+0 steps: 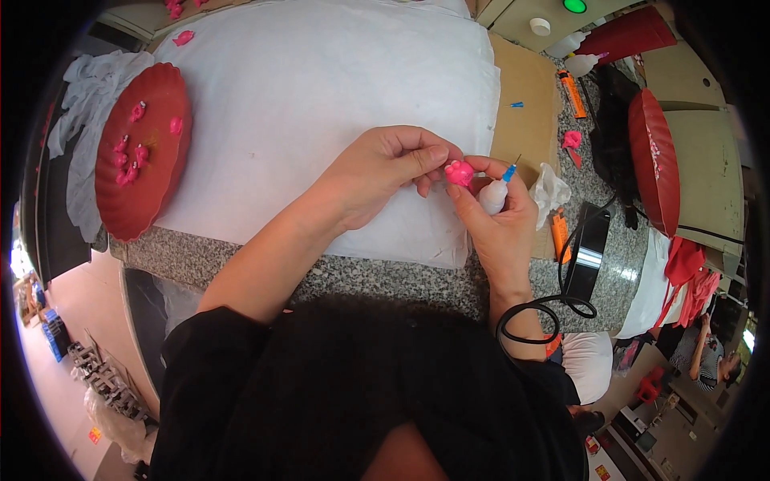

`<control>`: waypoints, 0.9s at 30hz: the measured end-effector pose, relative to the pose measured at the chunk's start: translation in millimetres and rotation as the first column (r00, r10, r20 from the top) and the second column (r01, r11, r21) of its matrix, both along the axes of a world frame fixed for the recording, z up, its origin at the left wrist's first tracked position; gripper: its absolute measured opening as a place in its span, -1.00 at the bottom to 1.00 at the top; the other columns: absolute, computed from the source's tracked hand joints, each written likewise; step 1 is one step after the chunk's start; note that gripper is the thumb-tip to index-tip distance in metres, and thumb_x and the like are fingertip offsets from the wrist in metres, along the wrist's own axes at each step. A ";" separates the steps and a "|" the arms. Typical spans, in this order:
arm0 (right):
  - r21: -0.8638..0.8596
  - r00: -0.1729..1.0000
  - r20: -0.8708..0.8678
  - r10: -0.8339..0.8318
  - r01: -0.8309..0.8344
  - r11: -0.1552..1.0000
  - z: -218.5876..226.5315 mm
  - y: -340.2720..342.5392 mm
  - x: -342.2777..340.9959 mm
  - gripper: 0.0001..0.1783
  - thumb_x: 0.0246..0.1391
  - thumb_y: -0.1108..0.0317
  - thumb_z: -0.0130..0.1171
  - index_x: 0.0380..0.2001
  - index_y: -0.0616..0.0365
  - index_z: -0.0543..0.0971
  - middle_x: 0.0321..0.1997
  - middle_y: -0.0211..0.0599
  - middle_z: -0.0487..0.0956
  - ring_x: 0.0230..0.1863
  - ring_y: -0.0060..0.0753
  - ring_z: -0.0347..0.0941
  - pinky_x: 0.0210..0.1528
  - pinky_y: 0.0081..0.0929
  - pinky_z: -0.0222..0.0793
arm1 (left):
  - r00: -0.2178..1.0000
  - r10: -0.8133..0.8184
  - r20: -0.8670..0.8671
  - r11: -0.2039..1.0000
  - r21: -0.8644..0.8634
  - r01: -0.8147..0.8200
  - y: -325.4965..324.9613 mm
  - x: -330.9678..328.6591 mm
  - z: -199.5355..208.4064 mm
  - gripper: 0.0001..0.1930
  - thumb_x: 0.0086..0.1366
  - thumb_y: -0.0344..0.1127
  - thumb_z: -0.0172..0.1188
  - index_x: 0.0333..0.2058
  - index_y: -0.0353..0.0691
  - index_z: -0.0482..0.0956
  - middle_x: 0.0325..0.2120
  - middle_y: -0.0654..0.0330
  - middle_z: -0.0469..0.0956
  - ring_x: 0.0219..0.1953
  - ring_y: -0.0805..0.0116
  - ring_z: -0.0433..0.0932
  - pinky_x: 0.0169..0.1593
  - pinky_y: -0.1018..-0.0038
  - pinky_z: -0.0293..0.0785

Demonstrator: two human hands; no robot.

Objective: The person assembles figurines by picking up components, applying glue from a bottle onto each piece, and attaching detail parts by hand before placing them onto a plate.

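My right hand pinches a small glossy pink figurine between thumb and finger. Tucked in the same hand is a white squeeze bottle with a blue needle tip pointing up and right. My left hand is beside the figurine's left edge, its thumb and forefinger pressed together. Whatever lies between those left fingertips, if anything, is too small to make out. Both hands are above a white cloth spread over the speckled stone worktop.
Several pink figurines lie in a red scalloped tray on the left. A second red tray stands at the right. Near my right hand are a crumpled tissue, orange tubes, a dark phone-like slab and a black cable.
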State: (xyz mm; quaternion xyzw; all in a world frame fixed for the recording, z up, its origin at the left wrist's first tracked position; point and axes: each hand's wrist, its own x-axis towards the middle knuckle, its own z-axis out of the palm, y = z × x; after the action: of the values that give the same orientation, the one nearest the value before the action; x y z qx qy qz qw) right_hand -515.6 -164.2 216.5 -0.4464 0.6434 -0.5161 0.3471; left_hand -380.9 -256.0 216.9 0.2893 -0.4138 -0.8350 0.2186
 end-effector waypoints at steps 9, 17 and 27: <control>-0.097 1.000 0.018 0.011 -0.010 0.995 0.0 -0.6 0.2 -0.68 -0.22 0.60 0.15 -0.28 0.20 0.44 -0.36 -0.45 0.43 -0.33 -0.69 0.32 -0.32 -0.75 0.23 | 0.999 -0.040 -0.036 0.999 0.035 0.041 1.1 -0.5 -3.5 -0.81 0.18 -0.36 -0.02 -0.30 -0.36 0.44 -0.44 0.21 0.45 -0.46 0.52 0.35 -0.36 0.62 0.32; 0.043 0.987 0.162 -0.022 0.016 0.999 4.5 0.8 5.0 -0.73 -0.24 0.57 0.15 -0.34 0.25 0.46 -0.31 -0.34 0.39 -0.27 -0.58 0.34 -0.24 -0.68 0.26 | 0.993 -0.108 -0.049 0.994 0.012 0.108 0.7 -0.6 -7.0 -0.74 0.15 -0.23 0.06 -0.38 -0.36 0.43 -0.50 0.18 0.45 -0.51 0.50 0.37 -0.40 0.62 0.33; -0.003 0.981 0.194 0.002 -0.002 1.000 0.1 1.0 8.3 -0.73 -0.21 0.54 0.18 -0.33 0.26 0.46 -0.40 -0.40 0.45 -0.36 -0.65 0.36 -0.30 -0.70 0.29 | 0.982 -0.160 -0.096 0.980 0.106 0.170 -1.3 1.6 -5.5 -0.71 0.16 -0.20 0.03 -0.40 -0.38 0.39 -0.52 0.17 0.42 -0.51 0.49 0.38 -0.47 0.60 0.37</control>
State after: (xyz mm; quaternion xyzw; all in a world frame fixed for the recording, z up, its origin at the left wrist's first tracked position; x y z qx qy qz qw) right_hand -507.3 -163.2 216.6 -0.3951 0.6055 -0.5575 0.4081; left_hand -379.3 -257.3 211.4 0.2292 -0.3781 -0.8844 0.1494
